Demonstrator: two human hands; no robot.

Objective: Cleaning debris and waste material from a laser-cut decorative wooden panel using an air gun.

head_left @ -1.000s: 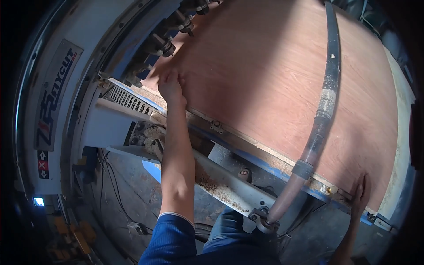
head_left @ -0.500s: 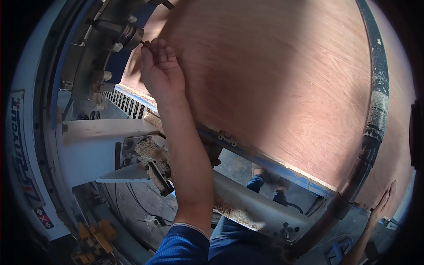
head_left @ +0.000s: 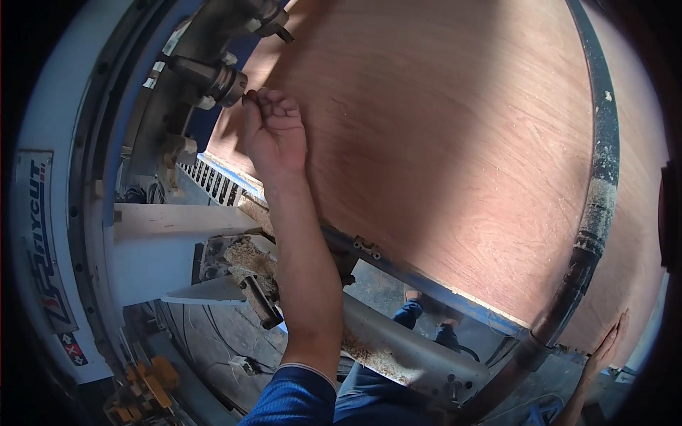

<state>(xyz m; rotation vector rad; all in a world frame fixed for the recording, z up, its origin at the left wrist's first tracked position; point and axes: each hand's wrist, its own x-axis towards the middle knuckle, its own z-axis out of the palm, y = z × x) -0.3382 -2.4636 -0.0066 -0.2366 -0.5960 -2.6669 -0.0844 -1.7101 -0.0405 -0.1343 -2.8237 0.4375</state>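
My left hand [head_left: 277, 135] is palm up at the front of a spindle holder [head_left: 226, 85] on the machine head. Its thumb and fingertips pinch a small dark router bit [head_left: 248, 95] at the holder's nose; the fingers partly hide it. The other fingers curl loosely. Under the hand and forearm spreads a large reddish plywood sheet [head_left: 426, 128]. Far to the right, my right hand [head_left: 606, 349] lies with fingers stretched out along the sheet's near edge. A second holder with a dark bit [head_left: 284, 34] sits farther up the head.
A thick dark hose [head_left: 600, 170] arches over the sheet on the right. Sawdust covers a bracket [head_left: 252, 263] beside my left forearm and a white beam [head_left: 419, 355] before me. A white machine column [head_left: 35, 234] stands at left; yellow parts [head_left: 153, 380] and cables lie below.
The view has shifted a little, so the machine head and my left hand appear farther right and lower. My left fingers stay at the holder's nose; my right hand stays on the sheet's edge.
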